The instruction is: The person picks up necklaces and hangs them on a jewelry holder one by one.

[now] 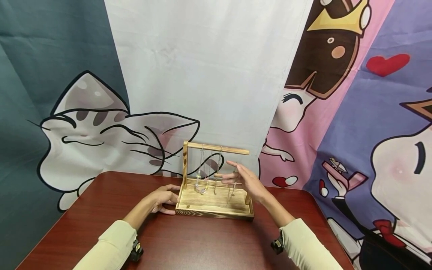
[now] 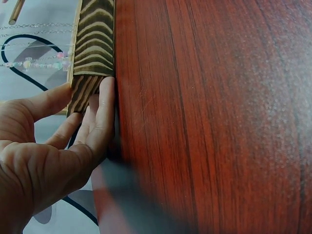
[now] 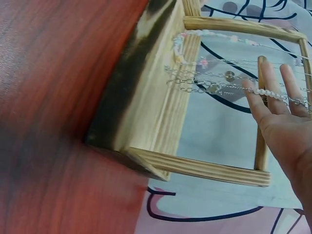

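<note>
Here, the left hand (image 1: 163, 198) grips the wooden stand (image 1: 216, 214) and the right hand (image 1: 249, 182) is raised, fingers outstretched by the necklaces (image 3: 213, 89).

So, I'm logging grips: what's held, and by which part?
The left hand holds the wooden stand by its left end; the right hand shows no clear grip.

Stand (image 1: 216, 215): wood, smooth, dark-grained
Table (image 1: 189, 243): wood-grain, smooth, glossy
Chains (image 3: 298, 101): shiny metal
Backdrop (image 1: 209, 75): printed cloth, matt, creased
Sleeves (image 1: 116, 236): matt cloth

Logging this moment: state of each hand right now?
Left hand: holding the wooden stand at its end.
Right hand: open, fingers at a hanging chain; contact unclear.
</note>
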Available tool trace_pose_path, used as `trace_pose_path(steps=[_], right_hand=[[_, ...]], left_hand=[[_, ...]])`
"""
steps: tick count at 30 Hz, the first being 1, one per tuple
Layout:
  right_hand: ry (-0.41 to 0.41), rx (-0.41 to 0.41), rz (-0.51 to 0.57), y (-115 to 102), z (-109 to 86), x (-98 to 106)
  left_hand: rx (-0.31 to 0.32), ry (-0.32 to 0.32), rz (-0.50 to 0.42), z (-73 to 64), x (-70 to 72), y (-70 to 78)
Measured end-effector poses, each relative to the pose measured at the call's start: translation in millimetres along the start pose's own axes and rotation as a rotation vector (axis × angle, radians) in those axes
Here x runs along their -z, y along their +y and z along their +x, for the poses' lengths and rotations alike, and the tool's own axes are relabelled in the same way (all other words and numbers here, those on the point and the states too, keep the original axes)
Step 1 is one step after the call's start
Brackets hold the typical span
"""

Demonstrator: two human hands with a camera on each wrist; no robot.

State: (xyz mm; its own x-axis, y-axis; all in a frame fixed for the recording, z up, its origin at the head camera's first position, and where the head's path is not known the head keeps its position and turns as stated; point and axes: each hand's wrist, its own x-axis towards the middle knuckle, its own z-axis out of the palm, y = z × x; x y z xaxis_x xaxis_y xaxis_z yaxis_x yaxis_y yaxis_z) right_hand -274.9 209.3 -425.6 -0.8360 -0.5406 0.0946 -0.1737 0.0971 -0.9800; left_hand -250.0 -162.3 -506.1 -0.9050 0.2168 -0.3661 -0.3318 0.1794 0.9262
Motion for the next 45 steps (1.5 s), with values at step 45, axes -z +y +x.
trace_pose_path(steps=[45], right_hand=[[0.119,0.115,-0.044,-76.0,8.4,31.3]], left_hand=[[0.005,0.002,0.002,0.1,-0.4,0.0]])
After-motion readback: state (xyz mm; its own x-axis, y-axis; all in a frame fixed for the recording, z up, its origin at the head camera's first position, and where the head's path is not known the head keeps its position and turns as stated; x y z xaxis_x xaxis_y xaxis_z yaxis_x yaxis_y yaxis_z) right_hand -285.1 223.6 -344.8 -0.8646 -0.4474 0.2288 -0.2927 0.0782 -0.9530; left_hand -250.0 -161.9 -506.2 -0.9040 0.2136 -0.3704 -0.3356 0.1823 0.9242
